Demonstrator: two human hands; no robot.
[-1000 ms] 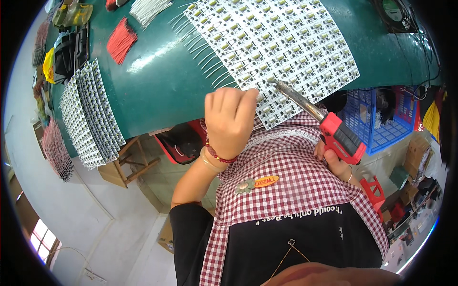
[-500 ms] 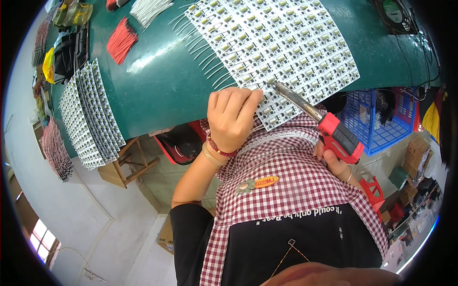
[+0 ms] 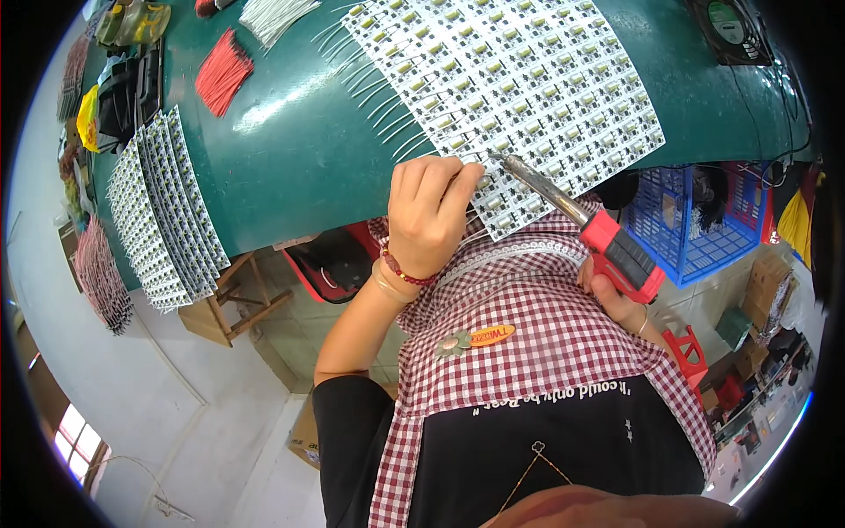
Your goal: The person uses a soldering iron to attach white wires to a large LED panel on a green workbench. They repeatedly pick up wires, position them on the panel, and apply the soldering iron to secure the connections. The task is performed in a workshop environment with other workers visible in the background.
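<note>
A large white sheet of circuit boards (image 3: 537, 114) lies at the near edge of the green table, each unit bearing small parts. Thin white wires (image 3: 387, 114) stick out along its left side. At the sheet's lower left, my left hand (image 3: 429, 207) is closed in a pinch on a thin white wire, its fingertips partly hidden. My right hand (image 3: 618, 306) grips a red and black soldering iron (image 3: 620, 255), whose handle hides most of the fingers. The iron's tip rests at or just above the boards, right beside my left fingertips.
Overlapping circuit board sheets (image 3: 167, 211) stand at the table's left edge. Red wires (image 3: 224, 74) and white wires (image 3: 273, 19) lie in bundles farther back. A black fan (image 3: 729, 32) sits at the far right. Below the table are a blue crate (image 3: 695, 224) and a red stool (image 3: 339, 264).
The soldering iron has shifted slightly left, its tip moving a little away from me along the boards. My left hand stays at nearly the same spot.
</note>
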